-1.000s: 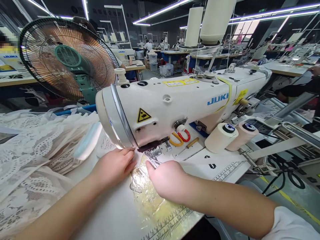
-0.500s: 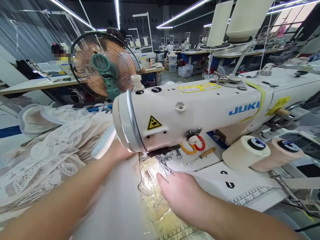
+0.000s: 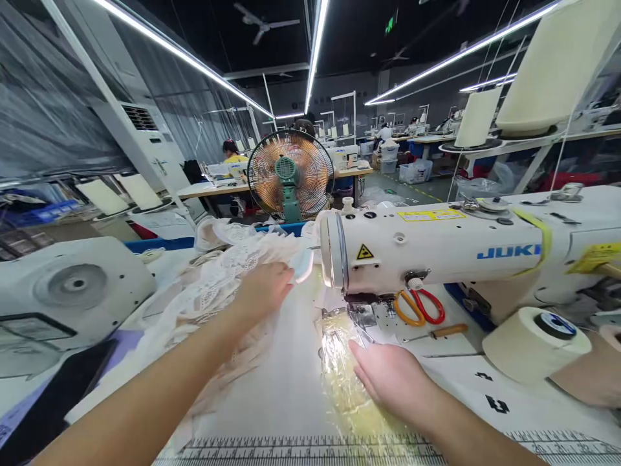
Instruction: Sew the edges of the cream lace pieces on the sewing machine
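A white JUKI sewing machine (image 3: pixel 436 249) stands across the table (image 3: pixel 286 388). My right hand (image 3: pixel 391 378) rests flat, fingers together, on a shiny yellowish patch (image 3: pixel 339 362) just in front of the needle area (image 3: pixel 361 317). My left hand (image 3: pixel 264 288) reaches out to the left of the machine head and touches a heap of white lace fabric (image 3: pixel 213 291); whether its fingers grip the lace is blurred. A pale blue piece (image 3: pixel 303 265) lies beside its fingertips.
Scissors with orange and red handles (image 3: pixel 420 307) and a small screwdriver (image 3: pixel 436 333) lie under the machine arm. Cream thread cones (image 3: pixel 528 343) sit at the right. A fan (image 3: pixel 290 173) stands behind, another machine (image 3: pixel 68 288) at the left. Other people work at distant tables.
My left hand has left the needle area and moved left onto the lace heap. The right hand stays on the shiny patch. My view has risen and turned left.
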`<state>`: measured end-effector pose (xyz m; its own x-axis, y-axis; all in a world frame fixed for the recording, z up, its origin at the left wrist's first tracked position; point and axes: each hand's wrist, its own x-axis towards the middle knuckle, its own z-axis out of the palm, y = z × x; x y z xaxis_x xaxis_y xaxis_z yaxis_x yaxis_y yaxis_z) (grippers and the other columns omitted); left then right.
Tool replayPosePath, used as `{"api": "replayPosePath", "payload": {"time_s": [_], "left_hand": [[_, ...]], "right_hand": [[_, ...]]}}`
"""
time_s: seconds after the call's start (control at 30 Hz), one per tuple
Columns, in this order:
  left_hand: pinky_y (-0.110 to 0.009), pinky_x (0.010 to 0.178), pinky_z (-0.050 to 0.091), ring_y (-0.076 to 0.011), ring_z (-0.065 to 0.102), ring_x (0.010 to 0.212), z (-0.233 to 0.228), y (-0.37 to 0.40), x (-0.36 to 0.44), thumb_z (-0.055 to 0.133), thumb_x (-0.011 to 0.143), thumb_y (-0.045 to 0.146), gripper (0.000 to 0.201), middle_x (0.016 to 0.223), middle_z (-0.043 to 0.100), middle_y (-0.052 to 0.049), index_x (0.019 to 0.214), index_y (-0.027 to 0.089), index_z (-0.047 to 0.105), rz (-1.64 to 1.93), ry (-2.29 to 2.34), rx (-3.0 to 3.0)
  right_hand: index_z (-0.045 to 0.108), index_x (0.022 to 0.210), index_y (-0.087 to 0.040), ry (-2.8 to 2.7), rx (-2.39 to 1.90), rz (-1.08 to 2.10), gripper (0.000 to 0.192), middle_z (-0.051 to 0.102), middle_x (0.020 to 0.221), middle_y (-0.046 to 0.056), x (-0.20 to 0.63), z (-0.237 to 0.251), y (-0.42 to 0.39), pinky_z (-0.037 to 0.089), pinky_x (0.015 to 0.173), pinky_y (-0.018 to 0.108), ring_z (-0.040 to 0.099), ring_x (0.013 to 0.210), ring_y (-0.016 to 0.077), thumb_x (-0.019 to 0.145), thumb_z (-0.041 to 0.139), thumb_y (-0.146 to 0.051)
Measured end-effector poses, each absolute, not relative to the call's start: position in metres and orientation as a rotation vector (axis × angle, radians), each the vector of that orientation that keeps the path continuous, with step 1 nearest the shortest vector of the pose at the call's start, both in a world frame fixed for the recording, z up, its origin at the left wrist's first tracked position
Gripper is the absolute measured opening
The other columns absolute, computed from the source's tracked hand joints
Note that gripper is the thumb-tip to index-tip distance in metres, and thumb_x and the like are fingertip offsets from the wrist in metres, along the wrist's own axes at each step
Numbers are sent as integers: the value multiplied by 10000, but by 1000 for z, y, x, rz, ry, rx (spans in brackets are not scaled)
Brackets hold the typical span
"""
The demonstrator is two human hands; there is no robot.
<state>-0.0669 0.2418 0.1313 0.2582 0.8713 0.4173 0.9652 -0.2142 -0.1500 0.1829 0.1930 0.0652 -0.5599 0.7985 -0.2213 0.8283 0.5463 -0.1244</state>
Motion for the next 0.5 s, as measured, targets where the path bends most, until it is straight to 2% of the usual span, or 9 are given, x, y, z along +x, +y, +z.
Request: {"api": "replayPosePath", "payload": {"time_s": [0.07, 0.1, 0.17, 0.27, 0.4, 0.5], "left_hand": [[-306, 738, 456, -211, 620, 882, 146, 204, -101, 405, 912, 191, 237, 947, 664, -36, 959, 141, 632, -302, -1772, -2047], [-301, 656, 441, -226, 621, 802, 152, 188, -117, 416, 908, 237, 246, 873, 659, -55, 929, 111, 626, -313, -1846, -1957], [-234, 505, 337, -164, 544, 549, 159, 163, -146, 440, 884, 288, 293, 597, 572, 0, 671, 136, 570, -364, -2025, -1816], [-196, 475, 233, -92, 378, 432, 166, 144, -172, 466, 827, 229, 307, 426, 413, 65, 526, 177, 433, -720, -2321, -1663], [-182, 496, 273, -83, 381, 462, 186, 131, -169, 458, 803, 289, 197, 468, 398, 84, 634, 193, 428, -1228, -2383, -1543], [-189, 496, 323, -79, 399, 461, 197, 115, -141, 457, 778, 403, 203, 509, 397, 93, 725, 208, 436, -1507, -2302, -1632]], "right_hand": [[608, 1069, -155, 2684, 1406, -293, 252, 696, 776, 90, 183, 64, 190, 226, 447, 294, 653, 661, 242, 884, 437, -168], [610, 1067, -151, 2714, 1416, -276, 255, 697, 766, 88, 183, 63, 189, 239, 452, 295, 652, 665, 246, 887, 430, -169], [599, 1119, -149, 2771, 1457, -264, 292, 698, 762, 84, 183, 60, 187, 275, 468, 296, 651, 673, 248, 897, 410, -166], [600, 1143, -160, 2832, 1544, -277, 313, 698, 790, 79, 186, 56, 182, 348, 515, 293, 655, 713, 242, 908, 395, -174], [577, 1181, -142, 2954, 1774, -348, 345, 701, 896, 100, 191, 52, 163, 466, 648, 324, 650, 813, 243, 910, 371, -195], [591, 1128, -135, 3219, 1877, -724, 345, 685, 903, 111, 187, 46, 130, 519, 714, 353, 634, 807, 221, 919, 350, -265]]}}
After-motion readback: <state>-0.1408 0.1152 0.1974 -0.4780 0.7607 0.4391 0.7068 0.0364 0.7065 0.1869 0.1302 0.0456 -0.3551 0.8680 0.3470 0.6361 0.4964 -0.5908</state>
